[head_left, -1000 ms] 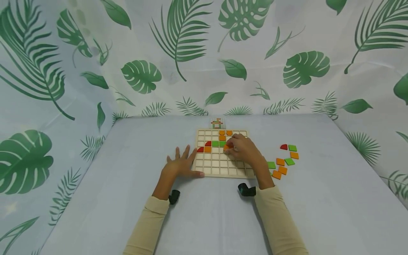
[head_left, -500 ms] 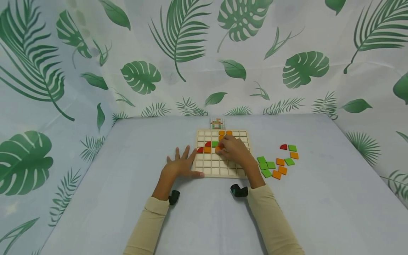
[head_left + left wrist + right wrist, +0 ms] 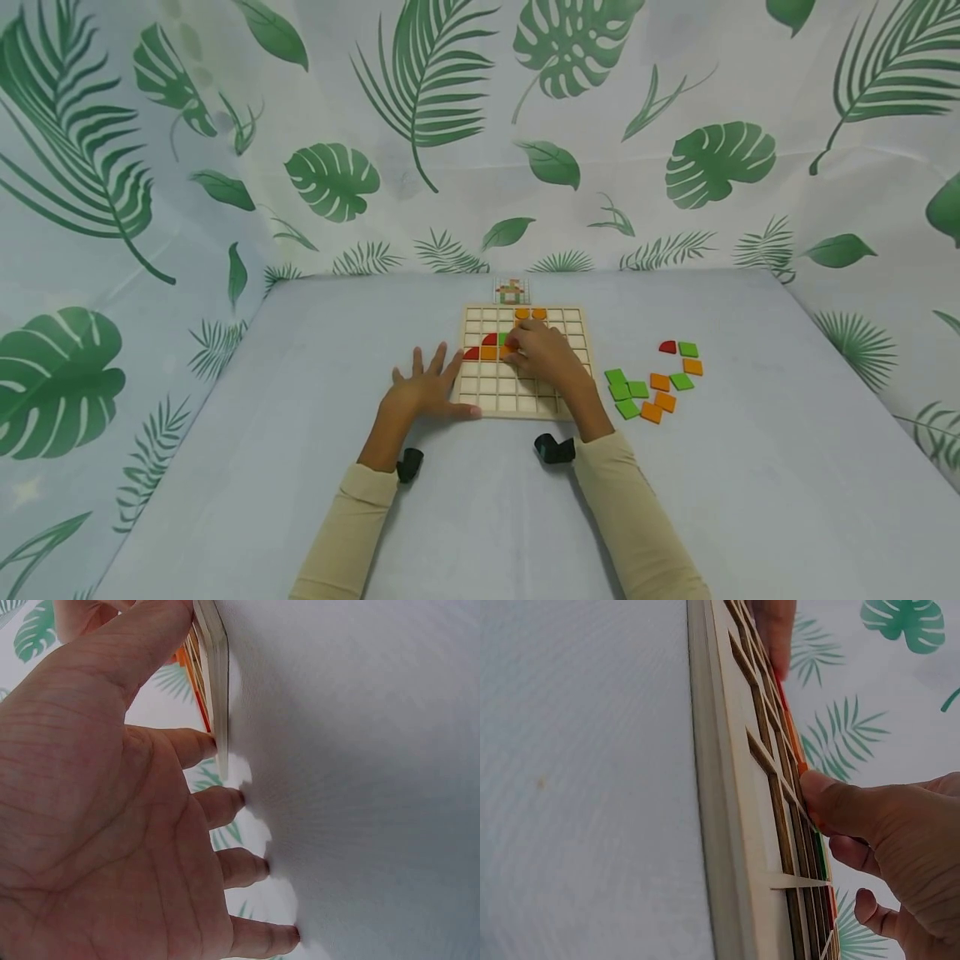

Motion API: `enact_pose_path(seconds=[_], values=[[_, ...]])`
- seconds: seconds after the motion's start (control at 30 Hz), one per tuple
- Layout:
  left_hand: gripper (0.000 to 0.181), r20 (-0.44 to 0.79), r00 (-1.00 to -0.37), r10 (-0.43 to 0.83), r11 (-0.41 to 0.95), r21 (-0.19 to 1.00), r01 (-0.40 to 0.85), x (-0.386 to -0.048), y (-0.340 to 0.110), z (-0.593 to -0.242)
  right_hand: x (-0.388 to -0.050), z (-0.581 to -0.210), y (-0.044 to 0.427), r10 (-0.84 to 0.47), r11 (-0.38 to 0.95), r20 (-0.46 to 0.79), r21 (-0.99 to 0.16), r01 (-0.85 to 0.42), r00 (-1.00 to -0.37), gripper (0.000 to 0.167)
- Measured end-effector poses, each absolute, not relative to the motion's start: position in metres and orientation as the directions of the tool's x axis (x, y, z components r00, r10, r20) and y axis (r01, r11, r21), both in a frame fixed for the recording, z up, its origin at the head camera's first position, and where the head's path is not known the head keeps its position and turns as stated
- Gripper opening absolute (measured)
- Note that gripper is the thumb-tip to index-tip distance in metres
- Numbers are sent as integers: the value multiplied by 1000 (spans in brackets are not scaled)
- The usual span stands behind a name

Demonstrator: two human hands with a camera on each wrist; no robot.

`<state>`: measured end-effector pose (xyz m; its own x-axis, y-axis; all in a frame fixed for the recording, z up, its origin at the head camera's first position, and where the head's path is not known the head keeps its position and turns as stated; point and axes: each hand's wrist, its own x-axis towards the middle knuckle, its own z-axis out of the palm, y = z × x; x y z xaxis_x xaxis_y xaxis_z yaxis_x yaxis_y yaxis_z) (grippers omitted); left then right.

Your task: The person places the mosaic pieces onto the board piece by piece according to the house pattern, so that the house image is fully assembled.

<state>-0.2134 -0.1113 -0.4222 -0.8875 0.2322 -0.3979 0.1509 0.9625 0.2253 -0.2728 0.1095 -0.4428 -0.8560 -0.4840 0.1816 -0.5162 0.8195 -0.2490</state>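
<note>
A wooden grid board (image 3: pixel 507 403) lies on the table in the head view. My right hand (image 3: pixel 551 354) pinches an orange square tile (image 3: pixel 505 353) at a cell right of another orange square (image 3: pixel 488 353); whether it sits flat there is hidden by the fingers. Red quarter-round tiles (image 3: pixel 471 354) and a partly covered green tile (image 3: pixel 503 339) fill nearby cells. Two orange rounded tiles (image 3: pixel 539 314) occupy the back row. With fingers spread, my left hand (image 3: pixel 422 393) touches the board's left side, its thumb at the front corner. In the left wrist view, the board's edge (image 3: pixel 217 682) meets that hand.
Loose green tiles (image 3: pixel 627 408), orange tiles (image 3: pixel 651 412) and one red quarter-round (image 3: pixel 667 347) lie right of the board. Behind the board is a small pattern card (image 3: pixel 512 290). A leaf-printed cloth wall (image 3: pixel 465 208) rises at the table's back.
My right hand has moved left across the board with the orange tile, bringing it beside the other orange square. The left hand has stayed in place.
</note>
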Motion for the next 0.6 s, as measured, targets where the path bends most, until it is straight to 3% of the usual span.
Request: enact_pose_path(seconds=[0.6], values=[[105, -388, -890, 239, 960, 232, 156, -214, -112, -423, -271, -438, 109, -467, 814, 145, -315, -488, -872, 23]])
